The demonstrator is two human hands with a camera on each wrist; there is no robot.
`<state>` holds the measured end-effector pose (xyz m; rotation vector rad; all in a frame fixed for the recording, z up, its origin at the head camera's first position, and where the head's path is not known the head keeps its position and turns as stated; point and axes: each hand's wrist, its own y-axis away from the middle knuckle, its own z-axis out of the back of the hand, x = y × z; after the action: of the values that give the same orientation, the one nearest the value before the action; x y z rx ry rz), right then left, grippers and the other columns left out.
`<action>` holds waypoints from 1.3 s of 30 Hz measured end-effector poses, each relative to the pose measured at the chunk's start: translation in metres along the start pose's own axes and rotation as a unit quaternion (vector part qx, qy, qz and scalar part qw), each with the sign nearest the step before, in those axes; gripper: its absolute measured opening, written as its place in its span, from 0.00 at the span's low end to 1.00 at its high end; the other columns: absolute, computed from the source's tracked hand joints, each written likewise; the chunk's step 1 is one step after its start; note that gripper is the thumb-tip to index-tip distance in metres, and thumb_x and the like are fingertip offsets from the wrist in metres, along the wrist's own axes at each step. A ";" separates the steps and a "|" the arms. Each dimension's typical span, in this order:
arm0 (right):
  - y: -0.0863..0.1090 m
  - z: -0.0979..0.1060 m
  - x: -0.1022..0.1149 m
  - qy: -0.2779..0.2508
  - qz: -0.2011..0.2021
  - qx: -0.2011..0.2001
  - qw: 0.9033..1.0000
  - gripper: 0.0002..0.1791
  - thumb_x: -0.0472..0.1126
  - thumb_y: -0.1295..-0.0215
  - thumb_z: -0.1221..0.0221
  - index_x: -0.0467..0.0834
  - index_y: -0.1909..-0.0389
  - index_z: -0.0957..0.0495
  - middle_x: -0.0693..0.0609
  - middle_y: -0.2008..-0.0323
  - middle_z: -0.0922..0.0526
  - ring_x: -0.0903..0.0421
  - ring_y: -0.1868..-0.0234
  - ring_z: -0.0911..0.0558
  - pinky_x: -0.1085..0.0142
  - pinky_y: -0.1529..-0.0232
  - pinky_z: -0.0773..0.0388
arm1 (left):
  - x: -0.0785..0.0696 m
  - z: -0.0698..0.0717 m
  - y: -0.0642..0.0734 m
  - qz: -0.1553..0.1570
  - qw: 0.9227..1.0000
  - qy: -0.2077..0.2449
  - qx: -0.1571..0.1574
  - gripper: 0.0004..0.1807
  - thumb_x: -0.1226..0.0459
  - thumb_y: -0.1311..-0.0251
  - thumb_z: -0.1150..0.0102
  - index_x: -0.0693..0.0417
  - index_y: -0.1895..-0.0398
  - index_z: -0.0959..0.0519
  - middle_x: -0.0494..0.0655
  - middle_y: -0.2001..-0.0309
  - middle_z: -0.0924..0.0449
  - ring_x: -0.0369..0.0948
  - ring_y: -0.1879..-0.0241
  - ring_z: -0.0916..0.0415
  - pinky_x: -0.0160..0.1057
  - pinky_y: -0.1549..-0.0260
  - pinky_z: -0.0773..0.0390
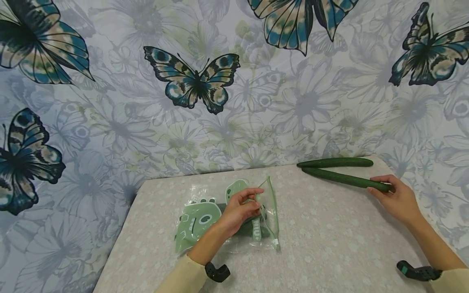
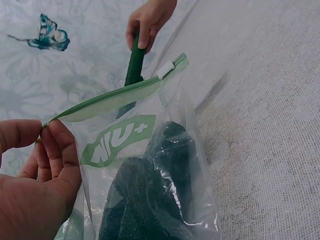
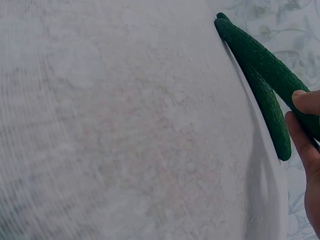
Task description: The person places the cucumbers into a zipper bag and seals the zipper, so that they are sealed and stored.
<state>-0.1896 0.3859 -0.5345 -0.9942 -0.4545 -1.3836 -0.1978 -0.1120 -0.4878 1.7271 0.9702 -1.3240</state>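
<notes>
A clear zip bag (image 1: pixel 199 224) with green cartoon print and a white slider (image 2: pixel 165 70) lies on the table at centre. Its mouth faces right. Dark green rounded things (image 2: pixel 172 145) that look like cucumbers show inside it. My left hand (image 1: pixel 238 213) pinches the bag's zip edge between thumb and fingers, as the left wrist view shows. At the right, my right hand (image 1: pixel 400 200) grips the near end of a long cucumber (image 1: pixel 338 178). A second cucumber (image 1: pixel 337 162) lies just behind it, and their left ends meet in a narrow V.
A pale patterned cloth covers the table (image 1: pixel 322 236). Behind its far edge rises a wall covering (image 1: pixel 121 134) with flowers and butterflies. Dark devices (image 1: pixel 217 272) sit at both wrists, beside the cream sleeves.
</notes>
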 end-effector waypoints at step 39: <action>0.021 -0.001 0.048 -0.356 -0.077 0.066 0.929 0.20 0.22 0.29 0.37 0.35 0.38 0.18 0.59 0.55 0.09 0.62 0.57 0.07 0.71 0.54 0.11 | 0.000 -0.001 0.003 0.004 1.000 0.001 0.002 0.29 0.72 0.29 0.39 0.65 0.25 0.28 0.40 0.55 0.33 0.36 0.63 0.23 0.33 0.56 0.14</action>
<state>-0.1610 0.3544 -0.5042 -1.3589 -1.1707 -1.0710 -0.1948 -0.1129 -0.4869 1.7346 0.9617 -1.3205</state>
